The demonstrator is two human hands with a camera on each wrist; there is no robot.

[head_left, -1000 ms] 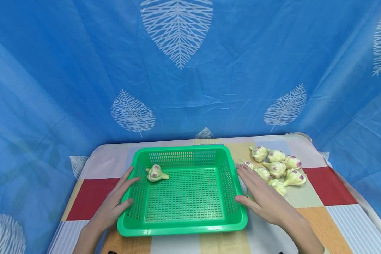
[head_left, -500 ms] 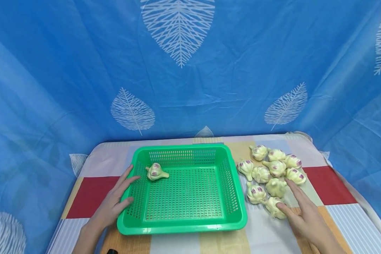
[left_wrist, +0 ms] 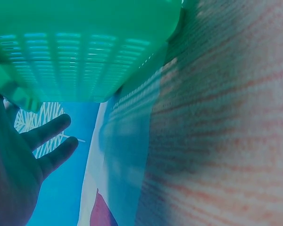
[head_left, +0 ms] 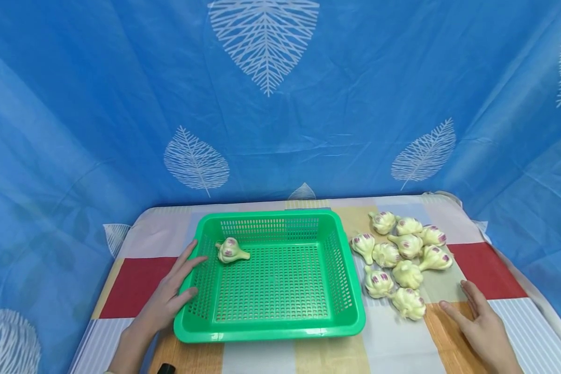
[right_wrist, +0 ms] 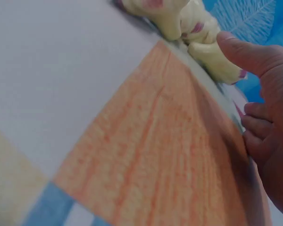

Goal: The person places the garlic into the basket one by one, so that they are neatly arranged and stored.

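A green plastic basket (head_left: 271, 333) with slotted walls stands in the middle of the table, one garlic bulb (head_left: 229, 251) lying in its far left corner. At the basket's left side is my left hand (head_left: 165, 296), thumb and fingers spread by the rim; in the left wrist view, fingers (left_wrist: 56, 155) extend beside the basket wall. To the right of the basket lie several garlic bulbs (head_left: 408, 274) in a loose group, white with purple streaks. My right hand (head_left: 485, 330) rests on the cloth right of that group, holding nothing, its thumb apart from the nearest bulb.
A patchwork-patterned cloth (head_left: 329, 358) covers the table. Behind and along both sides hangs a blue curtain (head_left: 271, 140) with white leaf prints. A small black object (head_left: 166, 369) shows at the table's front edge, left of centre.
My right hand has left the basket's right rim and moved right and toward me, past the garlic group, uncovering several bulbs. The left hand and the basket have stayed in place.
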